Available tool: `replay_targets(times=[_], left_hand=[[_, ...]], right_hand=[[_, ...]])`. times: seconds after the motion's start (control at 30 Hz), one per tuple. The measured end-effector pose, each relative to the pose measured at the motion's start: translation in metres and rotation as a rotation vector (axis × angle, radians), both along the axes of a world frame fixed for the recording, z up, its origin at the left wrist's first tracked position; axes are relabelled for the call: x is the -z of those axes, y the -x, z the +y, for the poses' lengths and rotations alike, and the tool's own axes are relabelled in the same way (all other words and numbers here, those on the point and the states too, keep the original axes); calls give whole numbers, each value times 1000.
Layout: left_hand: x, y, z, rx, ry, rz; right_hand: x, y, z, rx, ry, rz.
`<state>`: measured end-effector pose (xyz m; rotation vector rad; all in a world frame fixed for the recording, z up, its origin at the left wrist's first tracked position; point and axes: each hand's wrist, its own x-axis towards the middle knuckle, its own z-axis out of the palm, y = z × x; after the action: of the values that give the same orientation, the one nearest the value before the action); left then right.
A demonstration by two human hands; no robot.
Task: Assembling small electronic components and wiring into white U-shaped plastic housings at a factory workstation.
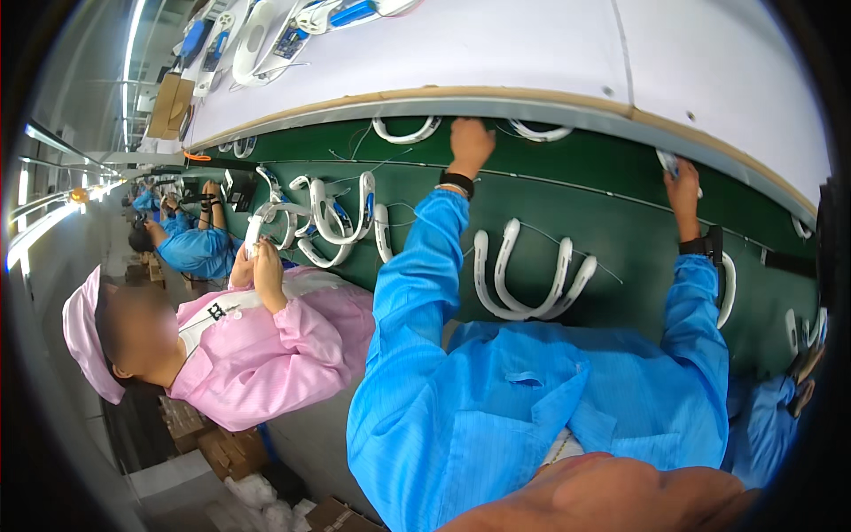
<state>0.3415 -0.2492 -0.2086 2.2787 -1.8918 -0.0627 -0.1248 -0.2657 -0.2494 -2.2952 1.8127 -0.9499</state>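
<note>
My left hand [472, 145] reaches to the far side of the green work surface, just below the edge of the white shelf. Its fingers are curled, and what they hold, if anything, is hidden. On either side of it lie white U-shaped parts, one curved piece [406, 137] to its left and another [542, 135] to its right, both partly covered by the shelf. Further right, my right hand [683, 195] is closed on a small white plastic piece [667, 160] at the shelf edge. Near my body rest two white U-shaped parts [521, 310] with a thin wire.
The white shelf [496, 53] overhangs the far side of the green bench [425, 266]. At left, a co-worker in pink [275, 363] handles a white part beside several white U-shaped parts [341, 235]. Open housings with circuit boards [288, 40] lie on the shelf.
</note>
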Motion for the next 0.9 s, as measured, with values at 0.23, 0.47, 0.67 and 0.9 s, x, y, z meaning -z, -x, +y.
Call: replay_targets(times=[0.23, 0.47, 0.67, 0.9], left_hand=[[152, -183, -27, -127, 261, -28], [75, -157, -26, 105, 38, -18], [-85, -41, 13, -171, 376, 1493], [-163, 79, 108, 50, 330, 2350]], right_hand=[[112, 40, -47, 60, -157, 494], [10, -29, -3, 28, -178, 134], [-56, -136, 50, -352, -434, -837], [-108, -180, 127, -598, -529, -888]])
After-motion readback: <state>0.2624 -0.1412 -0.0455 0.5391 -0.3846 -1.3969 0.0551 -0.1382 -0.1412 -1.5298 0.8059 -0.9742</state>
